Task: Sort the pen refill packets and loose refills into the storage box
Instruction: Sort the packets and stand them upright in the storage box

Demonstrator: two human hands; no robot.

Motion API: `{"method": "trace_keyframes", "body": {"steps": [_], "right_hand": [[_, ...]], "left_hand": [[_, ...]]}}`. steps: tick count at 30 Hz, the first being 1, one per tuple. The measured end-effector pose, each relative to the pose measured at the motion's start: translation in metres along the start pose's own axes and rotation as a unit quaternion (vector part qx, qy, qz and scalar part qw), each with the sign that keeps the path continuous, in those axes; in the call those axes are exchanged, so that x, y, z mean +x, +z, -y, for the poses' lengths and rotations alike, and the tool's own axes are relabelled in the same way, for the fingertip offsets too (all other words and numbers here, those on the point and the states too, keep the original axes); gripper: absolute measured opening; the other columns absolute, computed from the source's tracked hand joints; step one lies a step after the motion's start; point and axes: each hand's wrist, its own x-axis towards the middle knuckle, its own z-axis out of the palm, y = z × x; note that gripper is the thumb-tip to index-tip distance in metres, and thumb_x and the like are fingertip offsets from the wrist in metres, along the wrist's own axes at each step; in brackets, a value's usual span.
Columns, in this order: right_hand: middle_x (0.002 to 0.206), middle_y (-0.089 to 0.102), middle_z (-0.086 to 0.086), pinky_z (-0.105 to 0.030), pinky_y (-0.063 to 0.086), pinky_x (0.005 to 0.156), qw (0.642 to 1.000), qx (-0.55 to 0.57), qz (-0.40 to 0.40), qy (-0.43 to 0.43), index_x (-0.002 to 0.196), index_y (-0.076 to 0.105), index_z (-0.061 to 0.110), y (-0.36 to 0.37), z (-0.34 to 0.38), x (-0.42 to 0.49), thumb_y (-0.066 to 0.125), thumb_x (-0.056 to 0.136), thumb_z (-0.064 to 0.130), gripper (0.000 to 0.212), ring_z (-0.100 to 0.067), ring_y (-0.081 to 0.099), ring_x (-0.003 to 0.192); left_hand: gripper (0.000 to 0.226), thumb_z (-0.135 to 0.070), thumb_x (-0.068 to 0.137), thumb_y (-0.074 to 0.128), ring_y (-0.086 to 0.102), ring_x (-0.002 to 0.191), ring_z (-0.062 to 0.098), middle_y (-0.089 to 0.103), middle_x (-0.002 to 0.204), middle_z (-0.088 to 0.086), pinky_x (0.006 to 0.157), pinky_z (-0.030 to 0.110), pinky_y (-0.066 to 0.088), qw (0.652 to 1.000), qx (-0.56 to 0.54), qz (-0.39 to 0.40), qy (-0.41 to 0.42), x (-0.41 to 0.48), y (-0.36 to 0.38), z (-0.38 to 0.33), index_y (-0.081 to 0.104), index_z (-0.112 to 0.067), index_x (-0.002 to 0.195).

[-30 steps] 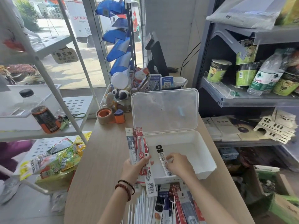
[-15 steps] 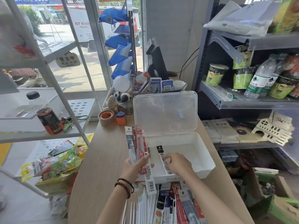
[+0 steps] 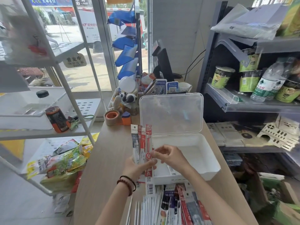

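Note:
My left hand (image 3: 136, 166) grips a fan of upright pen refill packets (image 3: 141, 142), red and white, just left of the white storage box (image 3: 209, 153). My right hand (image 3: 170, 157) pinches the edge of the rightmost red packet in that fan, over the box's near left corner. The box lid (image 3: 171, 114) stands open at the back. One packet (image 3: 171, 170) lies inside the box along its near wall. A pile of refill packets and loose white refills (image 3: 170, 207) lies on the wooden counter (image 3: 103, 159) in front of the box.
A tape roll (image 3: 112, 116) and a cluttered organiser with toys (image 3: 128, 98) stand behind the box. A white rack with a bottle (image 3: 56, 119) and snack bags (image 3: 63, 161) is to the left. Grey shelves with cup noodles (image 3: 222, 77) stand right.
My right hand has let go of the packet it put in the box and risen to the red packet held in my left hand. The left hand's fan stays put.

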Motion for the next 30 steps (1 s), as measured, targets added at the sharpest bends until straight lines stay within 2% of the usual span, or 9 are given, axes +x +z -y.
{"method": "trace_keyframes", "body": {"steps": [2,7,11,13,17,21,24,27,30], "right_hand": [[0.082,0.074,0.012,-0.01,0.047,0.06,1.0,-0.001,-0.008,-0.006,0.09,0.072,0.024,0.006,0.0,0.002,0.082,0.068,0.052,0.036,0.009,0.064,0.066],[0.087,0.073,0.009,-0.012,0.048,0.065,1.0,0.013,-0.002,-0.012,0.092,0.072,0.023,0.011,-0.001,0.006,0.081,0.071,0.048,0.034,0.007,0.064,0.072],[0.087,0.073,0.008,-0.015,0.05,0.069,1.0,0.025,0.005,-0.007,0.093,0.071,0.023,0.017,0.0,0.008,0.08,0.072,0.05,0.035,0.001,0.066,0.076],[0.086,0.072,0.007,-0.012,0.049,0.065,0.999,0.037,-0.008,-0.005,0.092,0.07,0.022,0.019,0.002,0.009,0.077,0.078,0.045,0.028,0.003,0.066,0.071],[0.09,0.072,0.011,-0.006,0.045,0.051,0.996,0.075,-0.031,0.018,0.092,0.063,0.028,0.016,0.002,0.012,0.072,0.086,0.033,0.012,0.007,0.067,0.065],[0.099,0.073,0.0,-0.021,0.052,0.061,0.993,0.08,-0.069,0.059,0.094,0.058,0.02,0.01,-0.004,0.018,0.069,0.088,0.032,0.018,-0.012,0.072,0.083],[0.101,0.074,-0.004,-0.032,0.059,0.066,0.989,0.113,-0.067,0.069,0.088,0.049,0.018,0.006,-0.008,0.02,0.064,0.09,0.024,0.017,-0.018,0.074,0.082],[0.098,0.073,-0.001,-0.028,0.055,0.06,0.991,0.09,-0.07,0.073,0.089,0.052,0.019,0.005,-0.011,0.02,0.066,0.09,0.025,0.015,-0.014,0.072,0.077],[0.092,0.07,0.001,-0.023,0.053,0.061,0.994,0.042,-0.063,0.081,0.088,0.058,0.017,0.01,-0.018,0.022,0.072,0.086,0.029,0.019,-0.014,0.07,0.08]], "left_hand": [[0.029,-0.011,0.066,0.083,0.074,0.07,0.021,0.076,0.08,0.006,0.056,0.02,0.055,1.0,-0.009,0.004,0.0,-0.001,-0.001,0.0,0.07,-0.015,0.091],[0.047,-0.029,0.058,0.082,0.073,0.084,0.022,0.076,0.09,0.006,0.067,0.026,0.058,1.0,0.003,0.027,0.005,-0.004,-0.01,-0.004,0.069,-0.015,0.101],[0.033,-0.021,0.067,0.081,0.074,0.079,0.017,0.076,0.086,0.002,0.061,0.021,0.056,1.0,0.011,0.021,0.014,-0.005,-0.011,-0.006,0.07,-0.016,0.098],[0.034,-0.027,0.069,0.079,0.073,0.081,0.018,0.076,0.086,0.002,0.066,0.027,0.058,1.0,0.024,0.008,0.001,-0.002,-0.011,-0.006,0.069,-0.015,0.099],[0.02,-0.015,0.079,0.073,0.072,0.084,0.025,0.075,0.09,0.007,0.078,0.042,0.058,0.998,0.03,-0.021,-0.045,0.003,-0.015,-0.002,0.066,-0.012,0.097],[0.015,-0.013,0.079,0.073,0.071,0.079,0.014,0.075,0.086,-0.001,0.067,0.028,0.057,0.997,0.041,-0.048,-0.048,0.005,-0.022,0.003,0.067,-0.017,0.092],[0.016,-0.01,0.079,0.073,0.071,0.087,0.021,0.075,0.092,0.005,0.079,0.039,0.057,0.996,0.022,-0.065,-0.052,0.007,-0.028,0.004,0.068,-0.014,0.094],[0.016,-0.008,0.08,0.072,0.072,0.086,0.025,0.075,0.09,0.006,0.08,0.042,0.057,0.995,0.008,-0.077,-0.057,0.008,-0.033,0.005,0.068,-0.011,0.095],[0.014,-0.008,0.08,0.071,0.073,0.078,0.02,0.076,0.083,0.003,0.067,0.034,0.058,0.995,0.003,-0.077,-0.055,0.01,-0.036,0.006,0.068,-0.012,0.093]]}}
